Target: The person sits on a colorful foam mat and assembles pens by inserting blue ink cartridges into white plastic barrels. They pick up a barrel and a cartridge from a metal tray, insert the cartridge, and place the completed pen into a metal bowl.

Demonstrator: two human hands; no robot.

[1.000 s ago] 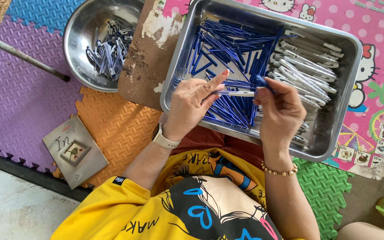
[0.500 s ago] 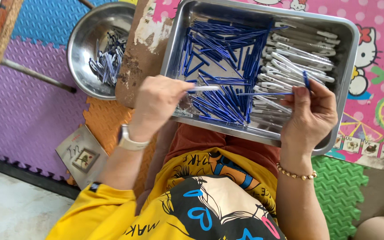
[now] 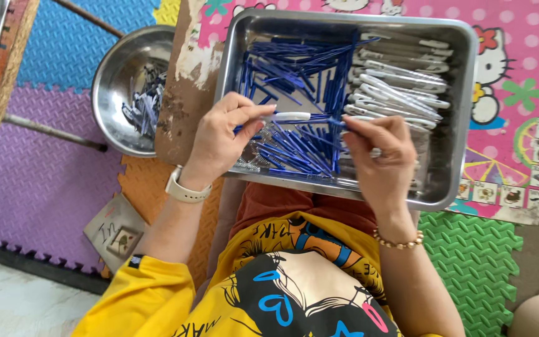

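A rectangular steel tray point(image 3: 460, 112) rests across my lap, with a heap of thin blue pen refills point(image 3: 294, 81) on its left side and white pen barrels point(image 3: 400, 87) on its right. My left hand point(image 3: 223, 140) pinches a white pen barrel point(image 3: 291, 116) by its end, level above the blue heap. My right hand point(image 3: 382, 156) holds a blue refill point(image 3: 335, 122) whose tip meets the barrel's open end. Both hands hover over the tray's near half.
A round steel bowl point(image 3: 116, 93) with several pens point(image 3: 148, 103) inside sits on the foam mat to the left. A brown board point(image 3: 185, 93) lies between bowl and tray. A small picture card point(image 3: 116, 234) lies by my left elbow. Coloured foam mats cover the floor.
My left hand has come back toward the tray's middle with the white barrel, and my right hand has dropped lower and brought a blue refill to the barrel's end.
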